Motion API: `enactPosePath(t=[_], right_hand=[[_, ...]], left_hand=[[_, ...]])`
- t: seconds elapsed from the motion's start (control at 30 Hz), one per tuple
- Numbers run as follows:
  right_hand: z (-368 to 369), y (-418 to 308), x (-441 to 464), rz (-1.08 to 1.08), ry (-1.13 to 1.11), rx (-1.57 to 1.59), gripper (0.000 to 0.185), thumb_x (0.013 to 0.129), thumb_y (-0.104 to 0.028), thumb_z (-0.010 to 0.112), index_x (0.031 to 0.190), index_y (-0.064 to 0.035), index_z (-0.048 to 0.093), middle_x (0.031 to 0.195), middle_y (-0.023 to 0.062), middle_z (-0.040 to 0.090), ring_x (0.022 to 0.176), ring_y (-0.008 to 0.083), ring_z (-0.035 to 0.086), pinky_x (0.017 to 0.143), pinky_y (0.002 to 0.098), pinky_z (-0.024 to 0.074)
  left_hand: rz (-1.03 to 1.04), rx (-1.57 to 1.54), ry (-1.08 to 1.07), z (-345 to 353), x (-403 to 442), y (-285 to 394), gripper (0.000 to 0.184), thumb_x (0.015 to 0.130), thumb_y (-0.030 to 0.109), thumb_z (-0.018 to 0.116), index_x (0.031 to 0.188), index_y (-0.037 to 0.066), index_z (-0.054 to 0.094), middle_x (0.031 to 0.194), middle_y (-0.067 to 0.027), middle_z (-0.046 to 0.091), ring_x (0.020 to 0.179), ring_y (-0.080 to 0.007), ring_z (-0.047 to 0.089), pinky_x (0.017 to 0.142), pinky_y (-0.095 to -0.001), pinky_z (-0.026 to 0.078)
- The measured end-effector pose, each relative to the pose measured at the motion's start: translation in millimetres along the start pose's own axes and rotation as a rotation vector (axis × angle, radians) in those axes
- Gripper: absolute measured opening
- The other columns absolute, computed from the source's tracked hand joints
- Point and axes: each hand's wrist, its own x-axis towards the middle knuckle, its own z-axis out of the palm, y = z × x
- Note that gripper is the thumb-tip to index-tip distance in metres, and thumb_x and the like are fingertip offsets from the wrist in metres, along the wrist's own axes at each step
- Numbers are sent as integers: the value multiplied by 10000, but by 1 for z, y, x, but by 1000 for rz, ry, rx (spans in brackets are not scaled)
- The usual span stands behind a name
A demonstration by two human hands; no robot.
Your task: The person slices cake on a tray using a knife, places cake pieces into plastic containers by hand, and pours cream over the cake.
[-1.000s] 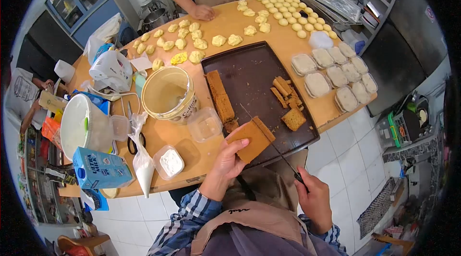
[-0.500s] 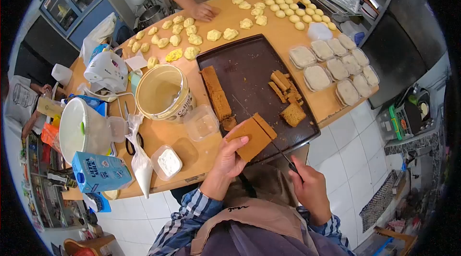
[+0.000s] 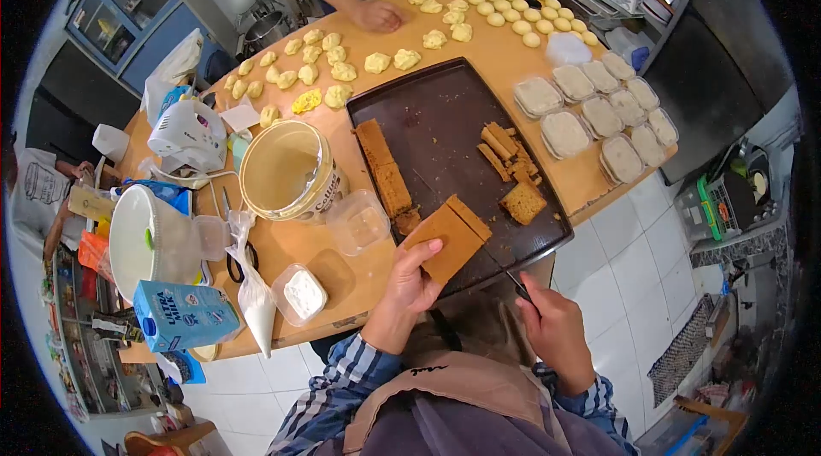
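found cake slab clamped in left hand, over near edge of dark tray. found knife gripped in right hand, apart from left, with blade partly hidden at slab. noted cake strip and offcuts on tray. recorded cream-coloured bucket beside tray, dough pieces beyond.

To my left: milk carton, piping bag, white mixer. I see dough lumps beyond, plastic containers right.
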Motion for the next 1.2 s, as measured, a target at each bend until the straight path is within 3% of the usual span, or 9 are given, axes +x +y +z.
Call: enactPosePath(t=[0.47,0.77,0.87,1.07,1.2], right_hand=[[7,2,12,-48,31,11,324,864,-156,613,1172,-63,575,796,172,642,688,370,626,583,434,501],[3,1,12,45,-22,-59,330,870,-188,604,1183,-85,580,784,195,637,677,376,624,563,455,493],[3,0,11,52,-2,-63,353,817,-126,655,1158,-55,600,766,192,627,673,375,606,588,428,482],[-4,4,13,74,-42,-111,357,862,-186,609,1198,-72,575,787,214,630,670,380,619,573,455,488],[-9,1,12,34,102,21,341,855,-139,614,1177,-35,578,815,229,629,704,383,624,607,422,500]], left_hand=[[12,14,18,8,4,1,389,839,59,610,1207,-39,528,1160,-140,610,1070,-240,604,939,-369,490],[-26,68,22,4,7,1,380,839,68,618,1196,-35,543,1161,-127,614,1093,-238,592,954,-377,475],[-56,102,35,10,7,4,371,845,65,620,1197,-29,548,1160,-129,616,1089,-232,594,948,-376,482],[-66,166,67,14,1,7,354,863,56,613,1201,-24,547,1168,-125,614,1076,-226,602,940,-375,491],[-38,178,114,12,-8,10,410,866,101,616,1243,-20,507,1205,-140,587,1121,-249,569,979,-394,455]])
